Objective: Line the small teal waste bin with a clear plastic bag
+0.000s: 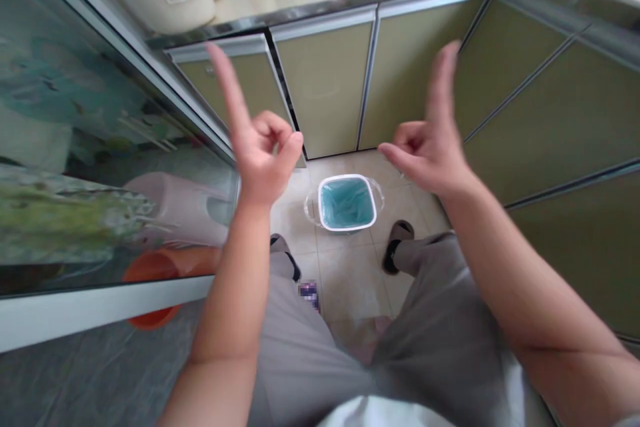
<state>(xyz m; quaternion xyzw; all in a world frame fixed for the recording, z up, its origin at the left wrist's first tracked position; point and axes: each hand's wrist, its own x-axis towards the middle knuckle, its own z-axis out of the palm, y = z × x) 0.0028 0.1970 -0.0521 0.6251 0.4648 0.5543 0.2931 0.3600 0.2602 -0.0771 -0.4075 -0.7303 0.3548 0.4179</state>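
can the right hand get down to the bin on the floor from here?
Probably yes. The right hand is raised, empty, index finger up, above the blue-lined bin standing on bare tile between the feet. Nothing lies between them, though the person would have to bend down.

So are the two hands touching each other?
Apart. The head view shows the left hand and right hand raised with cabinet doors and floor plainly visible between them.

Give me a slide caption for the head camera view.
Both hands, left hand and right hand, raised empty with index fingers up above a teal-lined bin.
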